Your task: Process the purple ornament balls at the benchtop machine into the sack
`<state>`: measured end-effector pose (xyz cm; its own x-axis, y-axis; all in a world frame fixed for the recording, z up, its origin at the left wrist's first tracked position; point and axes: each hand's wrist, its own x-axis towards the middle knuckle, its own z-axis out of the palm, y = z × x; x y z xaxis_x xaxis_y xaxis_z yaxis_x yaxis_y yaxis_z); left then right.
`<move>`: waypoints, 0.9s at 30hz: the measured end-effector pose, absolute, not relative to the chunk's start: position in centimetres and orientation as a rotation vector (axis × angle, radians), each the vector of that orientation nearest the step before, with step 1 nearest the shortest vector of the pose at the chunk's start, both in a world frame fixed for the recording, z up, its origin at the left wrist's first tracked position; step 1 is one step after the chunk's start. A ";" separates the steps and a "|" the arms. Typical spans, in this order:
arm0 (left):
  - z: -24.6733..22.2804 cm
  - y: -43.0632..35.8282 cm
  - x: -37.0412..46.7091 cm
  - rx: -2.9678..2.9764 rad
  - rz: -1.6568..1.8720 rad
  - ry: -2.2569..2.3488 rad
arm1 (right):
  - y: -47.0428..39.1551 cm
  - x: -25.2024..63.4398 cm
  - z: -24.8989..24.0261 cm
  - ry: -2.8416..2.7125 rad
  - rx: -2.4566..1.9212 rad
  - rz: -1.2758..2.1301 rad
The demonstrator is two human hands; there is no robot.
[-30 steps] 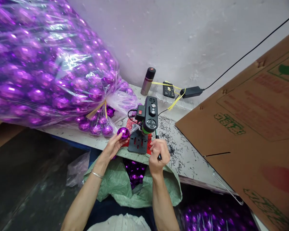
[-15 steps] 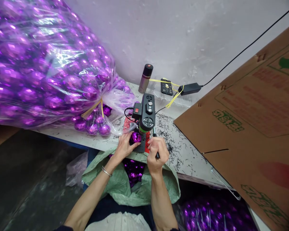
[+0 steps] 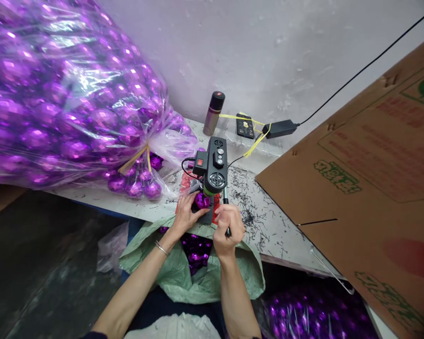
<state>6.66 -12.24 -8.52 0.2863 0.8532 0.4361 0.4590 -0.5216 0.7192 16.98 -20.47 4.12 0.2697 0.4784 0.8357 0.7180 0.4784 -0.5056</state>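
Note:
My left hand [image 3: 185, 214] is closed around a shiny purple faceted bauble [image 3: 202, 201], with thumb and fingers on its left and near sides. The bauble sits under the head of a small black bench drill press [image 3: 215, 165], on its dark base; where the two meet is hidden. My right hand [image 3: 229, 227] makes a fist round the black grip of the machine's lever [image 3: 225, 194]. Below both hands, an open green sack [image 3: 173, 285] hangs at the table edge with more purple baubles [image 3: 198, 252] inside.
A large clear bag of purple baubles [image 3: 74, 108], tied at its neck, fills the left. Short black bits litter the white table [image 3: 275, 247]. Behind stand a flask [image 3: 214, 115], a phone [image 3: 245, 126] and a power adapter [image 3: 281, 128]. A cardboard box [image 3: 353, 207] leans in from the right.
The bauble and my left fingers have shifted slightly right, further under the machine's head. My right fist on the lever has moved a little to the left.

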 end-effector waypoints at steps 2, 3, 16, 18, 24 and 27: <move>-8.5 -12.3 6.6 2.110 1.161 1.166 | -20.4 17.0 3.0 -1.387 -1.137 -0.236; -8.5 -12.3 6.6 2.112 1.166 1.165 | -20.4 17.0 2.3 -1.391 -1.127 -0.239; -8.6 -12.4 6.7 2.130 1.191 1.157 | -19.8 16.9 -0.6 -1.321 -1.099 -0.286; -8.6 -12.4 6.7 2.128 1.182 1.167 | -19.9 16.9 -0.8 -1.323 -1.101 -0.282; -8.7 -12.4 6.9 2.117 1.177 1.190 | -19.8 17.1 -1.5 -1.320 -1.096 -0.277; -8.8 -12.4 6.9 2.118 1.207 1.169 | -19.6 17.4 -1.8 -1.331 -1.075 -0.298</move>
